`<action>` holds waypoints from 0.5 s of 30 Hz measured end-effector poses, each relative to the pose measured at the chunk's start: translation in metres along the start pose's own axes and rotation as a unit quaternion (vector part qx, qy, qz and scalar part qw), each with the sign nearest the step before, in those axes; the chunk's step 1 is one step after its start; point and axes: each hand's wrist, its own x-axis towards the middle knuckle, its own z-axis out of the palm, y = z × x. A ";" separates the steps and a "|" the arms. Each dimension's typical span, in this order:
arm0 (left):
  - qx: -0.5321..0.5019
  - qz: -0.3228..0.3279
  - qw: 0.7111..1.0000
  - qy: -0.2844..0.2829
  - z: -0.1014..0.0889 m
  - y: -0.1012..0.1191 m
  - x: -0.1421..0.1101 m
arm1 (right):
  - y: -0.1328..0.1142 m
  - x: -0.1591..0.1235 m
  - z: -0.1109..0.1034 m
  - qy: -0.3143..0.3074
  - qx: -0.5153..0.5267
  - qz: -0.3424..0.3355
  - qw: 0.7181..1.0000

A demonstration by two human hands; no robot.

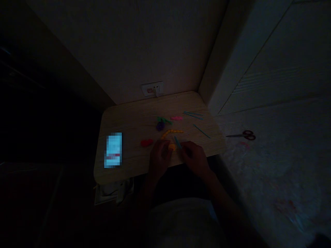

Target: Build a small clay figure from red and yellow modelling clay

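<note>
In dim light, my left hand point(158, 156) is closed round a small orange-yellow lump point(172, 147) near the table's front edge. My right hand point(193, 156) pinches a light-blue flat stick point(177, 141), its tip pointing up and away beside the lump. Whether the stick touches the lump, I cannot tell. Just beyond my hands lies a curved, beaded orange-yellow strip point(172, 131). A red lump point(146, 142) rests left of my left hand. Farther back are a dark purple lump point(160, 126), a green branching piece point(164, 120) and a pink bumpy strip point(177, 118).
A lit phone point(113, 150), its screen blurred, lies at the left on the wooden table point(131, 120). Several thin blue sticks point(201, 131) lie at the right. Scissors point(240, 135) are on a pale surface beyond the table. A wall socket point(152, 89) holds a plug.
</note>
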 end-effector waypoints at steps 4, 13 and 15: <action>0.013 0.012 1.000 -0.013 0.001 -0.003 -0.004 | 0.010 0.017 0.002 -0.001 0.052 -0.040 0.998; 0.066 0.033 0.995 -0.071 0.000 0.000 -0.006 | 0.028 0.035 0.011 -0.013 0.174 -0.041 0.984; 0.069 0.025 0.995 -0.065 0.001 -0.002 -0.006 | 0.030 0.035 0.011 -0.017 0.183 -0.046 0.982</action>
